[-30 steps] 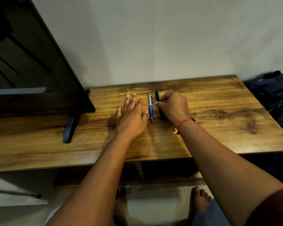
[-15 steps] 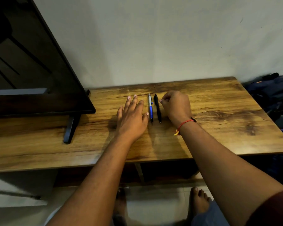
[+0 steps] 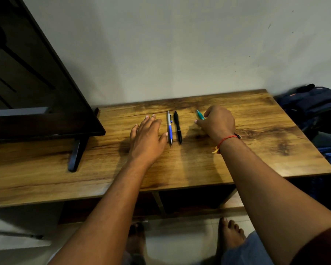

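Note:
Two pens lie side by side on the wooden table point(image 3: 199, 169): a blue and silver pen point(image 3: 169, 129) and, just right of it, a black pen point(image 3: 177, 127). My left hand point(image 3: 147, 136) rests flat on the table with straight fingers, its thumb close to the blue pen. My right hand point(image 3: 217, 122) is further right, fingers curled round a teal pen point(image 3: 200, 114) whose end sticks out past the fingers. A red thread sits on that wrist.
A dark flat screen point(image 3: 27, 83) on a black foot point(image 3: 75, 155) stands at the left of the table. A dark blue backpack point(image 3: 311, 106) lies beyond the table's right edge. A plain wall runs behind. My bare feet show on the floor below.
My right hand let go of the black pen, which now lies beside the blue one, moved right and now holds a teal pen. My left hand stayed put.

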